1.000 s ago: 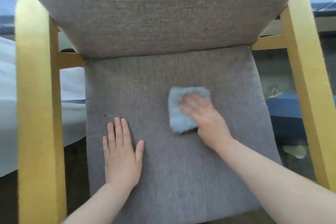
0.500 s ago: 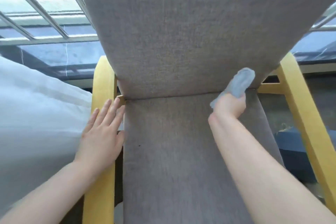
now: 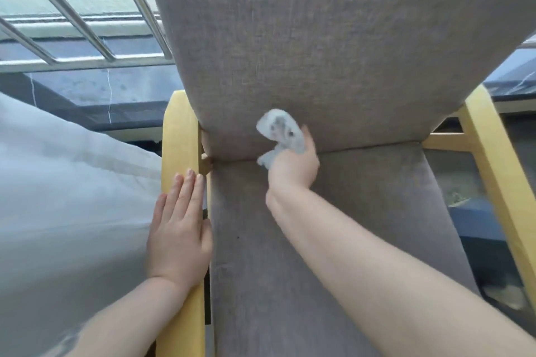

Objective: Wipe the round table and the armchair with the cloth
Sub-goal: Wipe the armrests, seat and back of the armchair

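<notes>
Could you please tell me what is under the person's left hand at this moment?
The left hand lies flat on the armchair's yellow wooden armrest, fingers straight, its thumb side at the grey seat cushion edge. The stretch of wood beneath the palm is covered.

1. Armchair point(image 3: 333, 46): grey woven cloth, matt and coarse-grained; the seat looks softer, almost velvety.
2. Frame point(image 3: 179, 136), at 9 and 3 o'clock: yellow wood, smooth, satin.
3. Cloth point(image 3: 280, 132): pale blue, soft, fluffy.
4. Bars point(image 3: 87, 29), 10 o'clock: shiny metal.
5. Curtain point(image 3: 63, 197), 8 o'clock: sheer white fabric.
</notes>
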`<state>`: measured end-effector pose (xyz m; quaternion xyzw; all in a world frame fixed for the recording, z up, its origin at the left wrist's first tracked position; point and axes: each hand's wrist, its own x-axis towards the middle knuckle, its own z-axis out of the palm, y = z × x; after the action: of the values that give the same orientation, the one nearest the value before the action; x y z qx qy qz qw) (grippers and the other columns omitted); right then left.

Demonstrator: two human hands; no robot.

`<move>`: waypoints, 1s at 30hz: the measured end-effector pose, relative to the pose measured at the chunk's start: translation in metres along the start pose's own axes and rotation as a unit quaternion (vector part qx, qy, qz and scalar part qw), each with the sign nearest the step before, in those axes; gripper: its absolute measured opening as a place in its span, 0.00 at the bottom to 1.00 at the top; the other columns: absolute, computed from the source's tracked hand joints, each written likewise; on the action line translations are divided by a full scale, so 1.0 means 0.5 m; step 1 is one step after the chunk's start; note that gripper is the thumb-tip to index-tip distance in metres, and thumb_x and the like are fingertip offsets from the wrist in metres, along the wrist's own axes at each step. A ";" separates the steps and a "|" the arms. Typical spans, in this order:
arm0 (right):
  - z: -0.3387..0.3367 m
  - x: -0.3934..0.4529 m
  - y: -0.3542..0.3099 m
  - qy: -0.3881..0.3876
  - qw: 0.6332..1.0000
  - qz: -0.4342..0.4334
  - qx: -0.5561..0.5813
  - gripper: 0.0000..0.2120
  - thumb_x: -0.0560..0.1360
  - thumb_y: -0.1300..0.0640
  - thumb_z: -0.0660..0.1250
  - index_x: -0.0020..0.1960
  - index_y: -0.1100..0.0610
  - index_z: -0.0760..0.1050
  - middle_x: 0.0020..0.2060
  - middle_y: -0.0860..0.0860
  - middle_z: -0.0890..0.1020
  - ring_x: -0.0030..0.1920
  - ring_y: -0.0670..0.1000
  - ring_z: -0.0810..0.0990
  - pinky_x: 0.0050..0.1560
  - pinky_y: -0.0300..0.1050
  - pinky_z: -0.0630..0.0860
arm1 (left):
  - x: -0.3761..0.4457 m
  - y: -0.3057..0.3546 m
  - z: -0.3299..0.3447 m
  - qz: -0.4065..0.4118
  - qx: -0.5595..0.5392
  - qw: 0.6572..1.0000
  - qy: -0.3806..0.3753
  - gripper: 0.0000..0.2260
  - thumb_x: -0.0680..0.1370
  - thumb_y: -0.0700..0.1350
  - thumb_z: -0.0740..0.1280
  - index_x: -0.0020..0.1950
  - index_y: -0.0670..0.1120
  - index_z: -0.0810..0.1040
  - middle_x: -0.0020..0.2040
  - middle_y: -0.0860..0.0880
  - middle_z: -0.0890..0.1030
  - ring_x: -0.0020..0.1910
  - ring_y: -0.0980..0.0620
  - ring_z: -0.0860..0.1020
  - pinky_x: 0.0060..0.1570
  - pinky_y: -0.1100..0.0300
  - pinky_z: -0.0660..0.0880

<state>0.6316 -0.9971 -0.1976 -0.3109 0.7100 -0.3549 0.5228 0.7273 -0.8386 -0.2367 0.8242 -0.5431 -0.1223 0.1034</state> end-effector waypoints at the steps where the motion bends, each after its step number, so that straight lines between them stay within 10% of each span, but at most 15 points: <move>1: -0.026 0.043 -0.020 0.071 0.996 0.040 0.047 0.26 0.77 0.70 0.56 0.70 0.51 0.69 0.51 0.48 0.79 0.46 0.50 0.80 0.47 0.36 0.76 | 0.001 -0.001 0.001 0.001 -0.001 1.000 0.000 0.31 0.72 0.42 0.61 0.76 0.44 0.61 0.77 0.48 0.59 0.77 0.51 0.52 0.75 0.53 0.49; 3: -0.059 0.109 -0.062 0.191 0.973 0.086 0.092 0.25 0.78 0.69 0.53 0.73 0.55 0.65 0.63 0.56 0.76 0.57 0.55 0.78 0.57 0.40 0.73 | 0.000 -0.001 0.001 0.001 0.000 1.000 -0.001 0.31 0.72 0.41 0.61 0.76 0.43 0.61 0.77 0.48 0.59 0.77 0.51 0.53 0.75 0.53 0.49; 5: -0.034 0.126 -0.083 0.193 0.957 0.116 0.182 0.24 0.82 0.65 0.50 0.77 0.63 0.52 0.72 0.60 0.64 0.69 0.53 0.68 0.53 0.17 0.53 | -0.002 -0.002 0.001 -0.001 0.000 1.000 0.001 0.31 0.72 0.41 0.61 0.76 0.43 0.62 0.77 0.48 0.59 0.77 0.50 0.53 0.75 0.53 0.49; 7: 0.032 0.087 -0.073 0.194 0.964 0.121 0.137 0.26 0.82 0.64 0.51 0.78 0.61 0.48 0.75 0.56 0.60 0.73 0.52 0.61 0.47 0.14 0.33 | 0.000 -0.002 0.002 0.001 0.006 1.000 -0.001 0.31 0.72 0.42 0.61 0.76 0.43 0.61 0.77 0.48 0.58 0.77 0.51 0.52 0.75 0.52 0.49; 9: 0.118 0.051 -0.026 0.146 0.985 0.077 0.049 0.32 0.78 0.69 0.52 0.78 0.54 0.48 0.76 0.52 0.58 0.73 0.53 0.60 0.64 0.31 0.47 | -0.001 -0.004 0.003 0.006 0.015 1.000 -0.007 0.31 0.73 0.42 0.61 0.77 0.43 0.60 0.77 0.48 0.58 0.77 0.51 0.51 0.75 0.50 0.50; 14: 0.125 -0.063 0.111 -0.094 0.982 0.005 -0.164 0.32 0.77 0.65 0.55 0.75 0.39 0.55 0.70 0.48 0.70 0.64 0.53 0.74 0.59 0.43 0.69 | -0.001 -0.005 0.003 0.007 0.022 1.000 -0.011 0.30 0.74 0.42 0.60 0.77 0.43 0.59 0.77 0.47 0.58 0.78 0.50 0.51 0.75 0.48 0.52; 20: -0.047 0.088 0.120 0.240 0.954 0.159 0.082 0.23 0.80 0.65 0.55 0.75 0.57 0.62 0.67 0.55 0.73 0.63 0.53 0.74 0.48 0.19 0.62 | -0.003 -0.002 0.001 0.001 0.022 1.000 -0.016 0.30 0.74 0.42 0.59 0.77 0.43 0.59 0.78 0.47 0.57 0.78 0.50 0.51 0.75 0.50 0.50; 25: 0.098 0.091 0.055 0.058 0.978 0.151 -0.130 0.22 0.82 0.58 0.54 0.76 0.60 0.58 0.65 0.52 0.70 0.57 0.50 0.70 0.53 0.27 0.63 | -0.002 -0.002 0.001 0.004 0.026 1.000 -0.013 0.30 0.75 0.42 0.60 0.77 0.43 0.59 0.78 0.48 0.57 0.78 0.51 0.50 0.75 0.49 0.51; 30: 0.067 -0.086 0.046 -0.163 0.985 -0.013 -0.049 0.19 0.76 0.57 0.59 0.65 0.47 0.74 0.56 0.51 0.81 0.56 0.52 0.79 0.57 0.46 0.75 | -0.002 -0.004 0.001 0.006 0.017 1.000 -0.006 0.30 0.74 0.41 0.60 0.77 0.43 0.60 0.77 0.47 0.59 0.77 0.50 0.52 0.74 0.49 0.52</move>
<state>0.6734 -0.9555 -0.2009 -0.3991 0.6278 -0.2704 0.6112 0.7286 -0.8370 -0.2378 0.8220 -0.5504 -0.1173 0.0875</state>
